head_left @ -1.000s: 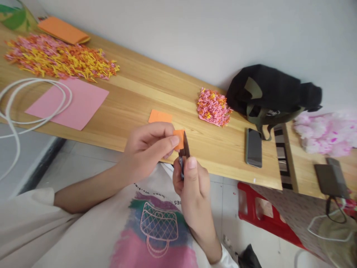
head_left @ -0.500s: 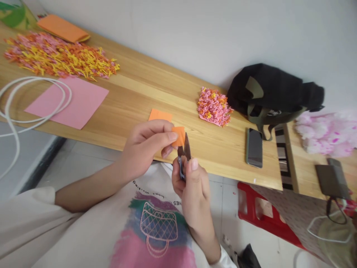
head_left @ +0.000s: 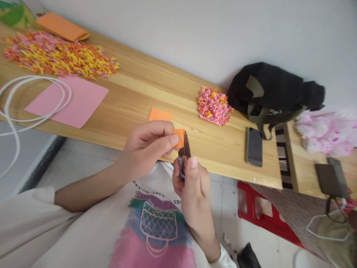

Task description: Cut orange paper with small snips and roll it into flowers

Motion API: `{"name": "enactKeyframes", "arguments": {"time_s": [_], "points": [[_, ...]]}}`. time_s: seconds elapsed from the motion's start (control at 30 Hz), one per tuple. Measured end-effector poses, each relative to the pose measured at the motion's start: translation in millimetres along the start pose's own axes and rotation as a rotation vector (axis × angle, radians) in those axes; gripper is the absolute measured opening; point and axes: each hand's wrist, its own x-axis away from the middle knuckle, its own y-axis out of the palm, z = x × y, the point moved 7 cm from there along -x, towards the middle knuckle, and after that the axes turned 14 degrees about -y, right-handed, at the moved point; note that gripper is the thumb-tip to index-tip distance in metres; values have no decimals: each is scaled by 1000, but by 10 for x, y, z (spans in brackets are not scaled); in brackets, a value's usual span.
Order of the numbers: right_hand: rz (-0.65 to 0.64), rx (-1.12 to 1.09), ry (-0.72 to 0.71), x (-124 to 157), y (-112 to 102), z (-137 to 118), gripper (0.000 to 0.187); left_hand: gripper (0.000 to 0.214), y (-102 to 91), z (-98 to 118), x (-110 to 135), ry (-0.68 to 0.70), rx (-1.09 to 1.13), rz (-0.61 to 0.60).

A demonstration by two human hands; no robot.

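My left hand (head_left: 147,147) pinches a small orange paper piece (head_left: 179,137) between thumb and fingers, just above the near edge of the wooden table (head_left: 134,100). My right hand (head_left: 192,186) is closed round small dark scissors (head_left: 184,150), whose blades stand up against the paper's right edge. A second orange paper piece (head_left: 160,114) lies flat on the table just behind my left hand.
A pink sheet (head_left: 75,100) and white cord loops (head_left: 30,100) lie at left, with a pile of cut paper strips (head_left: 58,56) behind. A small pink-orange clump (head_left: 213,106), a black bag (head_left: 270,93) and a phone (head_left: 253,147) lie at right. A red stool (head_left: 262,212) stands below.
The scissors blades closed slightly against the orange piece; the hands shifted only a little. The view drifted slightly.
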Motion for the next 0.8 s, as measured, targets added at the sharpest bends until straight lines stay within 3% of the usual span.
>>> {"name": "enactKeyframes", "arguments": {"time_s": [0.23, 0.43, 0.8], "points": [[0, 19, -19, 11, 6, -3, 45, 31, 17, -61, -2, -66, 30, -7], [-2, -95, 10, 27, 48, 59, 50, 27, -27, -61, -16, -95, 95, 36], [12, -120, 34, 44, 38, 78, 50, 28, -18, -72, 3, -88, 47, 31]]}}
